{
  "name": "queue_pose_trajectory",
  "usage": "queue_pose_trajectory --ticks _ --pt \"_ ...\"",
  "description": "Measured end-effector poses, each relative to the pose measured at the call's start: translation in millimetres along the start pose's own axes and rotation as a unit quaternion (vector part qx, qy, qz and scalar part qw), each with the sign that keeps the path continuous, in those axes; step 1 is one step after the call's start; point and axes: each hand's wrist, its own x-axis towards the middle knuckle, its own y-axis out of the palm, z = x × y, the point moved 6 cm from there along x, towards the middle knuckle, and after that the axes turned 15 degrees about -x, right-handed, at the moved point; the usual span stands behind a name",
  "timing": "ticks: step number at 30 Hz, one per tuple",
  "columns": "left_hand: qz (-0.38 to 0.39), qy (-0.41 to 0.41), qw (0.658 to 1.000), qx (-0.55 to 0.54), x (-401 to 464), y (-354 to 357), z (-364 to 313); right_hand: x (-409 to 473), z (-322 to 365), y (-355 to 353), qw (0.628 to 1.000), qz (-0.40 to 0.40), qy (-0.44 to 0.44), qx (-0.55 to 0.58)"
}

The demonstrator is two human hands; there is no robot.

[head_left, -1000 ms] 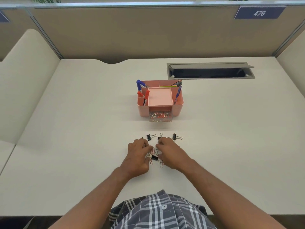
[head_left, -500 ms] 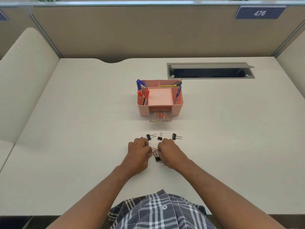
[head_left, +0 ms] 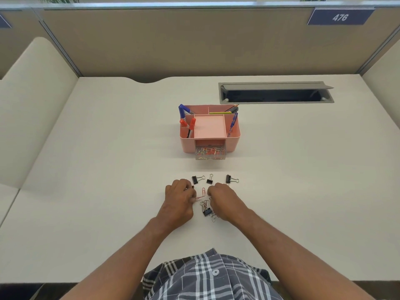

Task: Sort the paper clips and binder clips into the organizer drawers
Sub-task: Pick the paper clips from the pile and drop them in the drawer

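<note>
A pink organizer [head_left: 188,144] stands mid-desk with its clear drawer [head_left: 210,153] pulled out and holding several coloured paper clips. Three black binder clips [head_left: 208,180] lie in a row nearer me. Below them is a small heap of paper clips [head_left: 204,205] with another binder clip [head_left: 207,212] in it. My left hand [head_left: 179,199] rests left of the heap, fingertips pinching a red paper clip [head_left: 197,198]. My right hand [head_left: 224,201] is curled at the heap's right side; what its fingers hold is hidden. A pink paper clip [head_left: 203,191] lies between the hands.
Pens and markers [head_left: 187,124] stand in the organizer's compartments. An open grey cable tray [head_left: 275,94] is set into the desk at the back right. Partition walls enclose the desk on three sides.
The hands have drawn slightly apart, uncovering the pink paper clip and the heap between them. The left hand now pinches a red paper clip.
</note>
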Motion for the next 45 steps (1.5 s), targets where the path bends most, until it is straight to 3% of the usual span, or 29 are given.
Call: queue_pose_trajectory --ticks 10,14,22,25,33,38,45 --pt "-0.049 0.01 0.996 -0.079 11.5 -10.5 -14.1 -3.9 2.5 -1.8 0.999 -0.029 -0.019 -0.007" --pt "-0.051 0.007 0.993 -0.106 19.8 -13.0 -17.9 -3.3 -9.0 -16.3 0.996 -0.054 0.035 0.06" --pt "-0.106 0.053 0.989 -0.087 70.4 -47.7 -48.1 17.9 -47.1 -102.1 0.939 -0.248 0.073 0.229" --pt "-0.117 0.06 0.99 -0.056 98.4 -58.9 -59.6 33.2 -53.1 -120.3 0.932 -0.269 0.075 0.232" --pt "-0.106 0.059 0.992 -0.043 123.3 -56.2 -62.8 49.6 -49.6 -124.0 0.96 -0.234 0.078 0.13" --pt "-0.088 0.077 0.991 -0.068 101.7 -49.4 -46.5 26.3 -43.0 -110.5 0.951 -0.263 0.093 0.133" --pt "-0.035 0.039 0.997 -0.058 25.8 -26.7 -4.7 8.7 -9.3 -31.3 0.989 -0.048 0.074 0.119"
